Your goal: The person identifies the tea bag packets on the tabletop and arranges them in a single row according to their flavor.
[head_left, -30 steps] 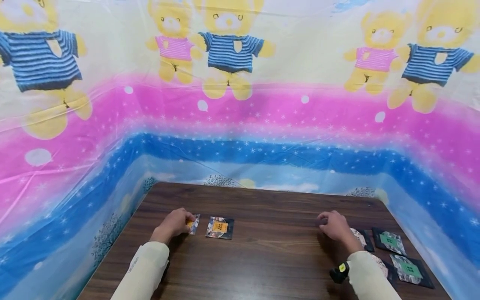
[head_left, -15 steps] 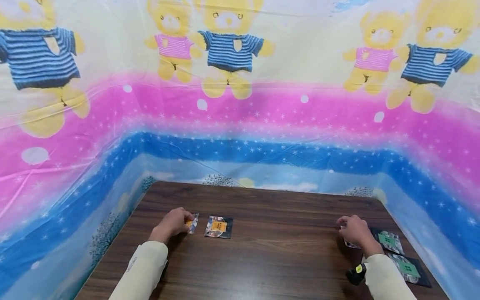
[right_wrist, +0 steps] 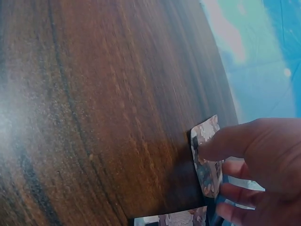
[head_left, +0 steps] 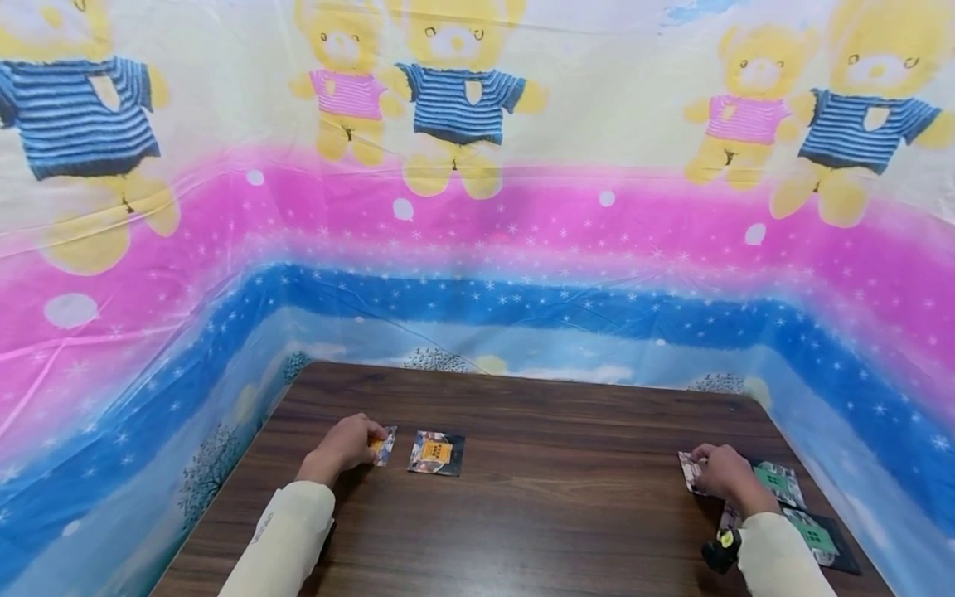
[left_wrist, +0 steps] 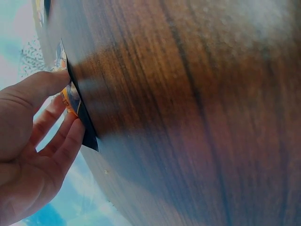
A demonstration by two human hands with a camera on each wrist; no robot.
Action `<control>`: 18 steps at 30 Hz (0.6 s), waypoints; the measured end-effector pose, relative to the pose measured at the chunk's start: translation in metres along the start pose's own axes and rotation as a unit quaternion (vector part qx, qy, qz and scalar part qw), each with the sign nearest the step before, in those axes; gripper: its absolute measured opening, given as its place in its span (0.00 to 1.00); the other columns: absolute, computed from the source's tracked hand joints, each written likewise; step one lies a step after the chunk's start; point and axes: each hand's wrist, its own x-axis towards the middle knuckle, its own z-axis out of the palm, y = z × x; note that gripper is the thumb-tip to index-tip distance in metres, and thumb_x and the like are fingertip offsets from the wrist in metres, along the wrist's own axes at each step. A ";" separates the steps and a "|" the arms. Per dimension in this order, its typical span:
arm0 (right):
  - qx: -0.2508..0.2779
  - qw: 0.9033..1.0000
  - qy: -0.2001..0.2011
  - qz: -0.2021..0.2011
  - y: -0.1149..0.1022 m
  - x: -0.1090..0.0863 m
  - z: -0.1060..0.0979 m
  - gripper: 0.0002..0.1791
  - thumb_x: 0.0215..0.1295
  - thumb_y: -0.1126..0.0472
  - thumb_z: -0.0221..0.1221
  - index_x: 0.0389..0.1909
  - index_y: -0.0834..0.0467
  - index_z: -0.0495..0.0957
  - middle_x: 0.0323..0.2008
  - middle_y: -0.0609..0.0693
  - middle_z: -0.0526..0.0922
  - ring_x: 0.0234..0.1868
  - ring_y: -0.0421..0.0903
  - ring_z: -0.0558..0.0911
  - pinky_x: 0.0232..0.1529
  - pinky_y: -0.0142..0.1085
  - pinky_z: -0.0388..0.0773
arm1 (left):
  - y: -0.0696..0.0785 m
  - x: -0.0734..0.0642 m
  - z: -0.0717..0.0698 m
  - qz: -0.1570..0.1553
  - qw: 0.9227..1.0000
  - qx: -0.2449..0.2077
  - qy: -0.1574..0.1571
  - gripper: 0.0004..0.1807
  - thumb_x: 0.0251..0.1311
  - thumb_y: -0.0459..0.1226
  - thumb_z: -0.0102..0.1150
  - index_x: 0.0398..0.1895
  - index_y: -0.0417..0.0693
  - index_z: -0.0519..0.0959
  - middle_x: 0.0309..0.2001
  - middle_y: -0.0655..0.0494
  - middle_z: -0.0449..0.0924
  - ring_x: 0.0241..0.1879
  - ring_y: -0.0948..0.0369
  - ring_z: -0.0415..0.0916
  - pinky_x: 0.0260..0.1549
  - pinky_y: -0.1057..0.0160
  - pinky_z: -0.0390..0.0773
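At the left of the table, my left hand (head_left: pixel 345 445) holds a small flat packet with an orange label (head_left: pixel 384 446), thumb and fingertips set apart on it. In the left wrist view this packet (left_wrist: pixel 75 101) shows a black edge close to the wood. A second orange-labelled packet (head_left: pixel 436 453) lies just to its right. Over at the right side, my right hand (head_left: pixel 725 476) pinches a pinkish patterned packet (head_left: pixel 690 471). Its thumb lies on the packet's face (right_wrist: pixel 205 172) in the right wrist view, while the other fingers are along the far edge. My palms hide parts of both packets.
Two green-labelled packets (head_left: pixel 778 481) lie beside my right hand, partly overlapped by the arm. Another patterned packet (right_wrist: pixel 181 218) sits below it in the right wrist view. The dark wooden table (head_left: pixel 537 497) is bordered by a printed cloth (head_left: pixel 552 307).
My right hand has moved right and slightly nearer, from bare table onto the pinkish packet, and its fingers have come down there. The left hand stays put on its packet.
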 end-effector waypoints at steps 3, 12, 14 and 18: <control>0.002 1.000 -0.001 0.000 0.000 0.001 0.000 0.24 0.58 0.70 0.63 0.58 0.65 0.77 0.51 0.70 0.77 0.39 0.57 0.76 0.35 0.44 0.79 | 0.001 0.001 -0.001 -0.003 1.000 -0.003 0.000 0.13 0.58 0.30 0.71 0.47 0.46 0.88 0.48 0.47 0.80 0.44 0.52 0.76 0.53 0.45 0.80; -0.003 1.000 -0.001 -0.007 -0.011 -0.005 0.003 0.24 0.58 0.67 0.63 0.59 0.62 0.79 0.61 0.77 0.68 0.49 0.65 0.74 0.47 0.56 0.79 | -0.001 0.001 0.000 0.002 1.000 -0.008 -0.004 0.14 0.57 0.29 0.72 0.47 0.46 0.88 0.48 0.46 0.80 0.44 0.52 0.76 0.53 0.46 0.80; -0.008 1.000 0.002 -0.014 -0.015 -0.004 0.005 0.24 0.59 0.66 0.64 0.58 0.62 0.79 0.61 0.77 0.67 0.52 0.67 0.73 0.51 0.61 0.77 | -0.001 0.001 0.000 0.001 1.000 -0.010 -0.006 0.14 0.57 0.29 0.72 0.47 0.46 0.88 0.48 0.46 0.80 0.44 0.52 0.76 0.53 0.45 0.80; -0.027 0.999 0.010 -0.027 -0.023 -0.005 0.010 0.23 0.60 0.64 0.64 0.58 0.61 0.80 0.61 0.77 0.68 0.54 0.69 0.72 0.55 0.65 0.72 | 0.000 0.001 0.000 -0.004 1.000 -0.009 -0.008 0.15 0.56 0.29 0.72 0.48 0.46 0.88 0.48 0.45 0.80 0.43 0.53 0.75 0.55 0.45 0.80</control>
